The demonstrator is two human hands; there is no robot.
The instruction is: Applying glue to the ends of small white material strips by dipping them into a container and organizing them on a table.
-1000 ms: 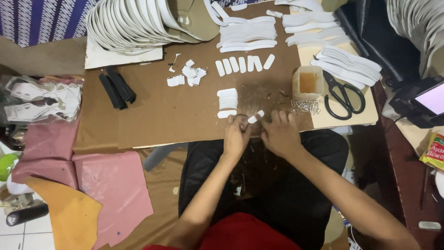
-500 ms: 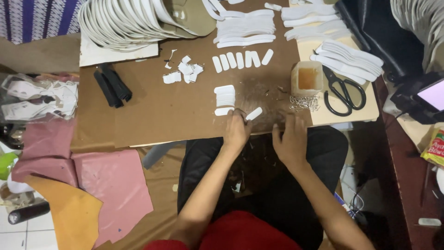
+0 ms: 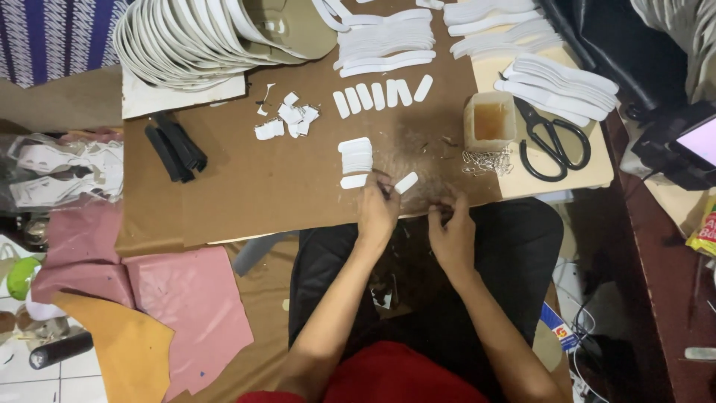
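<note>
My left hand (image 3: pixel 377 210) rests at the near edge of the brown board (image 3: pixel 246 186) and pinches a small white rounded strip (image 3: pixel 406 182) that sticks out toward the right. My right hand (image 3: pixel 450 233) is just right of it at the board's edge, with its fingertips drawn together. Whether anything is between them is too small to see. A short stack of the same white strips (image 3: pixel 356 155) lies just beyond my left hand, with a single strip (image 3: pixel 353 180) in front of it.
A row of white strips (image 3: pixel 380 93), white scraps (image 3: pixel 287 119) and black pieces (image 3: pixel 175 145) lie on the board. To the right are metal clips (image 3: pixel 486 160), a tub of amber liquid (image 3: pixel 491 121) and black scissors (image 3: pixel 552 142). Stacked white insoles (image 3: pixel 186 41) fill the far left; pink sheets (image 3: pixel 186 298) lie below.
My right hand left the strip, lay flat on the board's edge, then pulled back with its fingertips pinched. My left hand has kept hold of the white strip.
</note>
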